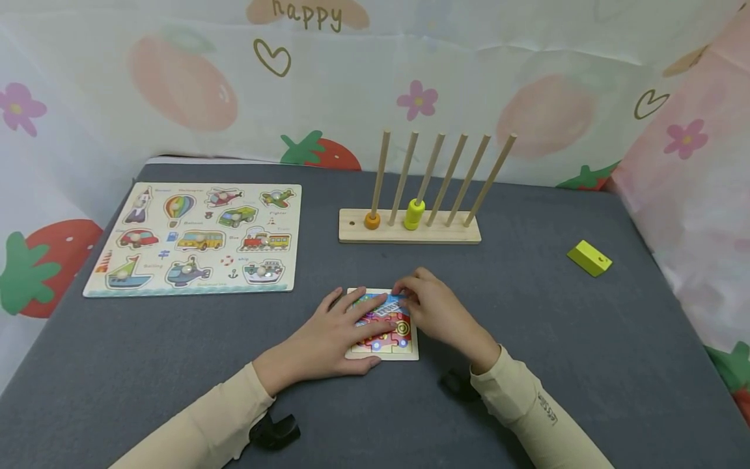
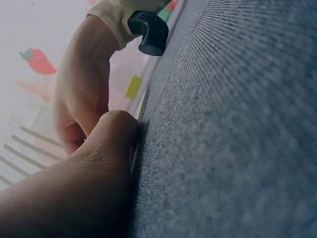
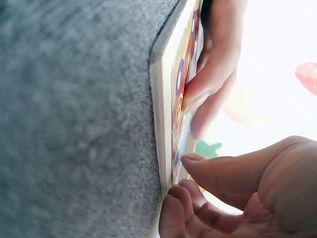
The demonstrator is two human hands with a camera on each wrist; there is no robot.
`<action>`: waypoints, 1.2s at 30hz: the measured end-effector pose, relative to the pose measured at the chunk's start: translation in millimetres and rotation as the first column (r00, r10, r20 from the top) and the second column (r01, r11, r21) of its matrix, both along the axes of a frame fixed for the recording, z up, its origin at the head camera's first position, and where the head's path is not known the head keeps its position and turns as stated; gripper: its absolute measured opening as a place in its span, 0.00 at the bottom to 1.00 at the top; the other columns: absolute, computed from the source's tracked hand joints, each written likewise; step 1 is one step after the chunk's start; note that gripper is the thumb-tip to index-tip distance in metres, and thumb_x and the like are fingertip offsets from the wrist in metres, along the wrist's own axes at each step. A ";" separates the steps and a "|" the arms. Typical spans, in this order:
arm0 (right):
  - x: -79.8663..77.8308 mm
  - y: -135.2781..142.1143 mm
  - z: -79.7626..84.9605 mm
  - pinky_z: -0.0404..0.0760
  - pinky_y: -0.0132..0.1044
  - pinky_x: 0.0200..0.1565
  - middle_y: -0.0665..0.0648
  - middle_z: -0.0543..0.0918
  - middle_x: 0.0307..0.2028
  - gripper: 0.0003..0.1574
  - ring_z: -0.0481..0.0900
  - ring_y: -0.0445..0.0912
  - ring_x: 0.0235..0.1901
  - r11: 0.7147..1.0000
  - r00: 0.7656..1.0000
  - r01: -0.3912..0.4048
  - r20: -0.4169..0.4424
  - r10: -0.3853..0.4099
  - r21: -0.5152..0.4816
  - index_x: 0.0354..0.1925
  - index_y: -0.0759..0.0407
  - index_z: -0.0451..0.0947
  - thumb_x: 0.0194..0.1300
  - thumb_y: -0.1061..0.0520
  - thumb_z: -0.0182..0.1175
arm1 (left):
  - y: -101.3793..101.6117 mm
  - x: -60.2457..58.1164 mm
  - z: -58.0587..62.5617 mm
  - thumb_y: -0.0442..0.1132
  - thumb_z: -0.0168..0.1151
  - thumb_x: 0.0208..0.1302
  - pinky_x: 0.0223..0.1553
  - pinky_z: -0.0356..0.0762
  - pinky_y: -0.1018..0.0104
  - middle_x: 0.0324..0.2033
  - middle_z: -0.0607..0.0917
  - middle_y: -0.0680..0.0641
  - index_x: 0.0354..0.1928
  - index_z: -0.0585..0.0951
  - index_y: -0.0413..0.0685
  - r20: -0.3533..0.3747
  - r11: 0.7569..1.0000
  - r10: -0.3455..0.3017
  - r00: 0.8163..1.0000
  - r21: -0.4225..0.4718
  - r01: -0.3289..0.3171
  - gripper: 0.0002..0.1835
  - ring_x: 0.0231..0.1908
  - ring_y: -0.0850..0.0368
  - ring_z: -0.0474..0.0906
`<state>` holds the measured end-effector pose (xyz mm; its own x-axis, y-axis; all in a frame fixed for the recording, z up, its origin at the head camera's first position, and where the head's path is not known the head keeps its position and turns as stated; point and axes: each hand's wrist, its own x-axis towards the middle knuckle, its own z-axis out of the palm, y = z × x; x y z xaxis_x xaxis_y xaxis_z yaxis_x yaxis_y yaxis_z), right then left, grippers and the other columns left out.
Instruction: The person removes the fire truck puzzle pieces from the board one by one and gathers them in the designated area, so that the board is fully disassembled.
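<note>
Spreading its straight fingers over a small jigsaw puzzle [image 1: 401, 339], a person's left hand [image 1: 331, 339] lies across the picture in the head view, while the right hand [image 1: 436, 309] curls thumb and fingers about the far right corner. The square rests on a grey, woven-looking table [image 1: 527, 293], in front of a wooden peg rack [image 1: 410, 236] whose smooth round rods carry an orange bead [image 1: 372, 221] and glossy yellow-green beads [image 1: 413, 215]. A flat picture board [image 1: 158, 203] of vehicle shapes lies to the left, a sharp-edged yellow block [image 1: 589, 258] to the right.

Seen from the left wrist, the left thumb [image 2: 116, 129] sits low beside the thin pale edge, the coarse cloth weave filling the right side; the left fingertips are hidden there.

From the right wrist, the puzzle shows a layered, slim rim and a shiny printed face, with the right thumb [image 3: 218, 171] and fingers close around its corner; whether they pinch one piece or only the border cannot be told. It should handle as light and stiff, slightly slippery on top, its small pieces apt to shift; the plain border looks the surest hold.
</note>
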<state>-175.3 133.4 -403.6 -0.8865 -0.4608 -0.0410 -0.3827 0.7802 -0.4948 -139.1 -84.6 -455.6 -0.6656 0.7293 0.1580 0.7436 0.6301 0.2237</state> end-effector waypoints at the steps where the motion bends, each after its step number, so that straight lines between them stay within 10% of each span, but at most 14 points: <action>1: -0.1 -0.2 0.1 0.74 0.38 0.36 0.55 0.75 0.36 0.10 0.73 0.45 0.33 1.000 1.000 0.002 0.001 -0.002 0.002 0.43 0.59 0.81 0.65 0.66 0.57 | 0.1 0.2 0.0 0.65 0.49 0.65 0.66 0.49 0.37 0.73 0.58 0.51 0.69 0.65 0.74 0.000 1.000 0.000 1.000 -0.002 0.000 0.30 0.71 0.45 0.52; 36: -12.3 8.1 -6.6 0.72 0.38 0.35 0.53 0.79 0.36 0.10 0.71 0.44 0.31 0.988 0.992 -0.021 0.119 0.039 -0.150 0.42 0.56 0.79 0.70 0.64 0.51 | -1.3 -2.1 -5.9 0.67 0.49 0.64 0.66 0.47 0.38 0.72 0.59 0.51 0.68 0.64 0.76 0.001 0.999 -0.015 1.000 0.052 0.015 0.30 0.71 0.46 0.51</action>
